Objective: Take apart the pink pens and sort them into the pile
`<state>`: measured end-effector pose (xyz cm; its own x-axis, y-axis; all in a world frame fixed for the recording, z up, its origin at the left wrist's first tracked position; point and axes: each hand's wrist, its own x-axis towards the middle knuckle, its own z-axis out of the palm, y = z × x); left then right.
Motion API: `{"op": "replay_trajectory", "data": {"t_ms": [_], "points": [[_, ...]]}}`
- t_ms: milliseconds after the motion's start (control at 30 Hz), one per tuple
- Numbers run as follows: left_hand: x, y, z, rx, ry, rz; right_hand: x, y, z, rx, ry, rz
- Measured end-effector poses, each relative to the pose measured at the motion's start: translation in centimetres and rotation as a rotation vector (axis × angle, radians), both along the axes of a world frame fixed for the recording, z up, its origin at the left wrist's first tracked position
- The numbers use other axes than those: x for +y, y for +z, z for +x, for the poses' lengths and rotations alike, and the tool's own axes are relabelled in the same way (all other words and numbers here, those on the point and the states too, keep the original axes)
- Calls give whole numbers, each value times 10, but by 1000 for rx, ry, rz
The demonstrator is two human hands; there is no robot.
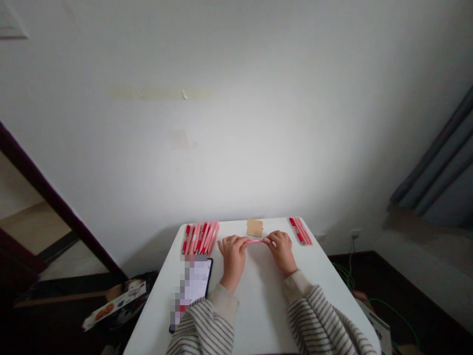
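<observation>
My left hand [232,254] and my right hand [281,249] rest on the white table [258,305], fingers curled round the two ends of one pink pen [255,241] held level between them. A row of several pink and red pens [201,237] lies at the table's far left, just beyond my left hand. A smaller group of the same pens [300,230] lies at the far right. A small tan piece of card [254,227] sits at the far edge between the two groups.
A phone [195,286] lies on the table beside my left forearm. The table stands against a white wall. A printed box [114,305] lies on the dark floor at left, green cables [354,283] at right, grey curtain [439,177] far right.
</observation>
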<state>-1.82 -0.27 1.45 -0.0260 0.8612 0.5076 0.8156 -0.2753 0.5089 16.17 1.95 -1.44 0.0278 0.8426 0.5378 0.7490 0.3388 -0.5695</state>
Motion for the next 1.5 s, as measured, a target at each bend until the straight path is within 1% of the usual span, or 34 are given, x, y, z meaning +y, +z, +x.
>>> {"op": "replay_trajectory", "data": {"t_ms": [267,500,700,900,1267,1500], "points": [[-1,0,1,21,33,-16,-2,4,1,18,20,54],[3,-3,-2,4,11,31,-2,3,-2,-13,-6,23],[4,-2,-4,-20,-9,42,-6,8,-3,-52,6,-2],[3,0,-4,-7,-8,33,-6,9,-3,-67,3,-3],[1,-3,-1,41,41,20,-2,4,-1,28,1,51],[0,0,0,17,43,-16,3,0,1,164,77,70]]}}
